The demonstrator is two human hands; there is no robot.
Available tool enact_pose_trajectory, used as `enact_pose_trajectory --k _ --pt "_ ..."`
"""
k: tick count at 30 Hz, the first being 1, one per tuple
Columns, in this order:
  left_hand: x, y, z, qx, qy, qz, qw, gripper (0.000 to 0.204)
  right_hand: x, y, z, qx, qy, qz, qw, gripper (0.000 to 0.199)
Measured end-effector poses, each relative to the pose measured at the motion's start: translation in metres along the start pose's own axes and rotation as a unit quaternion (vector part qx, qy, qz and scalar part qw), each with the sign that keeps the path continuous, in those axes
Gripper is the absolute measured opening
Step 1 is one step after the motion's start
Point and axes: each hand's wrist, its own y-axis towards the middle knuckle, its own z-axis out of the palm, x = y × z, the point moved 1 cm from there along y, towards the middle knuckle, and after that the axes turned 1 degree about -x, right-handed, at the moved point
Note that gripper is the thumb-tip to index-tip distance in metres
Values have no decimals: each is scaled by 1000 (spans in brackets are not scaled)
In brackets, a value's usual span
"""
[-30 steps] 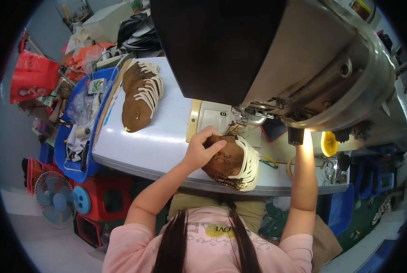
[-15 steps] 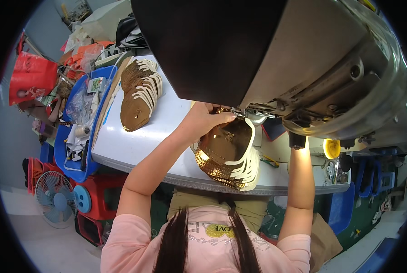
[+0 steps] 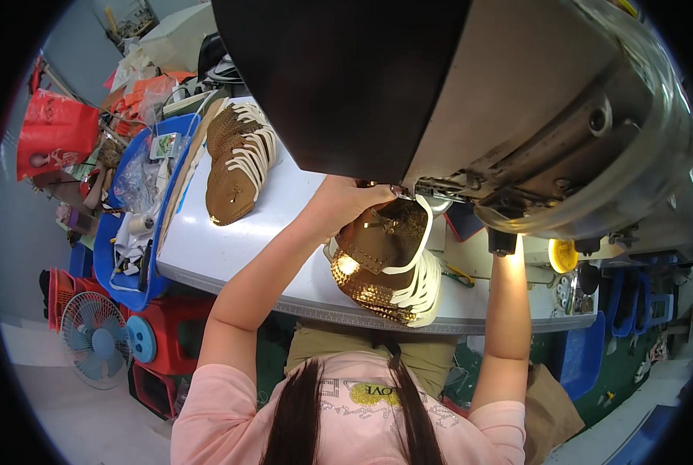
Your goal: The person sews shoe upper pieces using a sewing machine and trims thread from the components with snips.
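My left hand [image 3: 353, 203] grips a glossy bronze piece with white edging [image 3: 389, 225] at the sewing machine's needle area [image 3: 418, 188]. The thumb lies on top of the piece; the other fingers are mostly hidden. Further bronze pieces with white edging [image 3: 374, 298] overlap in a chain toward the table's front edge. The right forearm [image 3: 509, 310] reaches up behind the sewing machine [image 3: 517, 101], which hides my right hand. Left of my left arm, a second overlapping row of bronze pieces [image 3: 234, 182] lies on the white table [image 3: 199, 240].
A blue bin [image 3: 166, 225] with bags and thread stands along the table's left side. Below it are a fan [image 3: 98, 341] and a red stool [image 3: 172, 329]. Yellow-handled snips [image 3: 459, 275] lie right of the chain. Near the right end sits a yellow round thing [image 3: 563, 255].
The held piece has shifted slightly up toward the needle area, and my left thumb has changed position on it. The right forearm has moved a little left.
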Motion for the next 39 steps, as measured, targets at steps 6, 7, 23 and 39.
enact_pose_trajectory --k 6,7,23,39 --pt "14 6 -6 24 -87 10 996 19 -9 -21 29 39 -222 -108 968 50" --pt "13 6 -5 31 -128 -22 991 20 -12 -23 31 39 -360 -161 918 53" --pt "-3 1 -1 -30 40 100 994 20 29 -6 -69 -78 -67 -3 995 22" --pt "68 -60 14 67 -560 2 826 68 49 -52 -99 -15 500 302 811 8"
